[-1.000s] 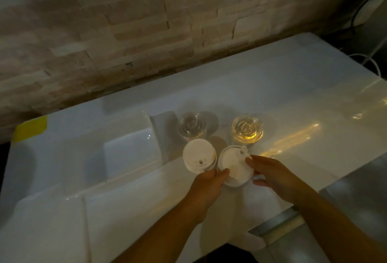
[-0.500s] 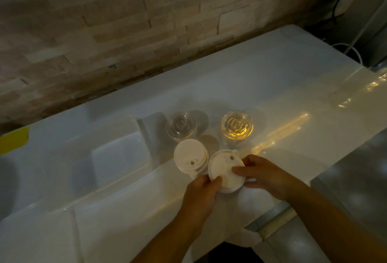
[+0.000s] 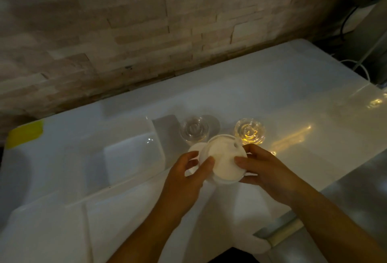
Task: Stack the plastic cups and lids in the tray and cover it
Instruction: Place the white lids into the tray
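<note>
Both hands hold a stack of white round lids (image 3: pixel 223 158) lifted off the white table (image 3: pixel 272 86). My left hand (image 3: pixel 186 179) grips its left edge with the thumb on top. My right hand (image 3: pixel 266 170) pinches the right edge. A second white lid stack (image 3: pixel 193 150) sits just left, mostly hidden behind the lifted stack and my left fingers. Two clear plastic cups stand behind: one (image 3: pixel 193 129) at the left, one (image 3: pixel 250 130) at the right with a yellow glint. The white tray (image 3: pixel 129 156) with a sunken compartment lies to the left.
A stone-brick wall (image 3: pixel 146 32) runs along the table's far edge. Yellow tape (image 3: pixel 25 134) marks the far left corner. Cables (image 3: pixel 356 63) hang at the right end. The table's front edge drops off near my right forearm.
The right-hand lid stack has been lifted off the table and tilted up between both hands, now overlapping the left stack. The camera view has shifted closer.
</note>
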### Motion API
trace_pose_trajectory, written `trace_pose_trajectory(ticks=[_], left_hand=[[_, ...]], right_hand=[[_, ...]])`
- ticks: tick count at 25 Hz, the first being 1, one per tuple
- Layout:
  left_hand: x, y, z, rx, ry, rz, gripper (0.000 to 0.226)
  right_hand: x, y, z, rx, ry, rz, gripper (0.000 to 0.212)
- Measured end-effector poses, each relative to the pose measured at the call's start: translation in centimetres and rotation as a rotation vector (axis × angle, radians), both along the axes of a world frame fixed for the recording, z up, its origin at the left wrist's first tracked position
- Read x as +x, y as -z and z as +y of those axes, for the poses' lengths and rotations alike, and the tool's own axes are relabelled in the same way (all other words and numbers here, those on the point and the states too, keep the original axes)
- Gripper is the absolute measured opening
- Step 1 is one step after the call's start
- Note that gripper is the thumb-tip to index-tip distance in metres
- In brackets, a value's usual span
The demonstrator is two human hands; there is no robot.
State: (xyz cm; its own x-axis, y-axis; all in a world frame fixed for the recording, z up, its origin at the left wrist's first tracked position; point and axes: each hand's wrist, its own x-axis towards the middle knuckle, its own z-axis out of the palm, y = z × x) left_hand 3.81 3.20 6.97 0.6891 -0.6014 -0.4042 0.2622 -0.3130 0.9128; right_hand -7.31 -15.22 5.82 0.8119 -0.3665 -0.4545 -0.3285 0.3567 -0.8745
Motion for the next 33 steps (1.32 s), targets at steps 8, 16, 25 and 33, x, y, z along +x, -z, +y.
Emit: trace_pose_trajectory(ticks=[8,16,25,33], left_hand=[[5.3,-1.9,4.9,-0.060,-0.191,0.025,0.085],[13.6,-1.6,11.4,-0.033,-0.470,0.134,0.074],[17.5,4.5,10.4,0.166,-0.448,0.291,0.040],[17.8,6.4,6.3,0.153,-0.586,0.283,0.041]], right_hand=[[7.9,-2.6,5.7,-0.145,-0.081,-0.043,0.059],[15.5,-0.7,9.5,-0.208,-0.348,-0.054,0.078],[16.2,4.3,9.6,-0.434,-0.319,0.074,0.023],[16.7,4.9,9.7,-0.370,-0.308,0.007,0.043]])
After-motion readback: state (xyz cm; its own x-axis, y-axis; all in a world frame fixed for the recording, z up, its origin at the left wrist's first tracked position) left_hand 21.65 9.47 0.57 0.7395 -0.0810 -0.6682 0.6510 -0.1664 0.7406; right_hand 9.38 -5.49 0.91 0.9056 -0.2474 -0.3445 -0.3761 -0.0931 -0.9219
